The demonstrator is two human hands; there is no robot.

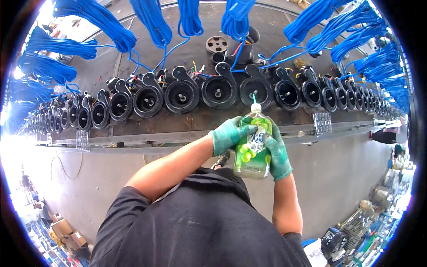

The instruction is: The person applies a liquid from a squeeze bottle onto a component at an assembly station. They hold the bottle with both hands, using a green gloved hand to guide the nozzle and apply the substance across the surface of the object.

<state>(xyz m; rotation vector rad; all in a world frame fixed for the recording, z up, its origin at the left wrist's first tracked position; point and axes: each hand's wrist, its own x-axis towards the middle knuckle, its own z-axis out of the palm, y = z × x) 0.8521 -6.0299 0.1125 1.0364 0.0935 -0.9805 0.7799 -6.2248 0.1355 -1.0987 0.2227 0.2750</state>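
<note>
Holding a clear plastic bottle (252, 155) with a green label in front of the chest, squarely between the two hands. Long axis running away from the body, base toward the dark shirt (209, 218), white cap (255, 107) toward the bench (178, 117), with only a slight lean to the right at the top. Thin teal tube (254, 98) sticking out of the cap, directed at the round opening of a black casing (264, 95) straight ahead; tip showing near the middle of the opening, contact or gap impossible to tell from this view. Both hands about equally near, on opposite sides of the bottle: green-gloved left hand (233, 133) around the shoulder, thumb laid across the front; green-gloved right hand (278, 153) along the other side, thumb against the label. Fingers of each hand curled against the plastic, spread only as wide as the bottle itself, gripping nothing else visible. Beyond, more black casings (213, 101) in a long row to left and right, below hanging bundles of blue cable (189, 18).
</note>
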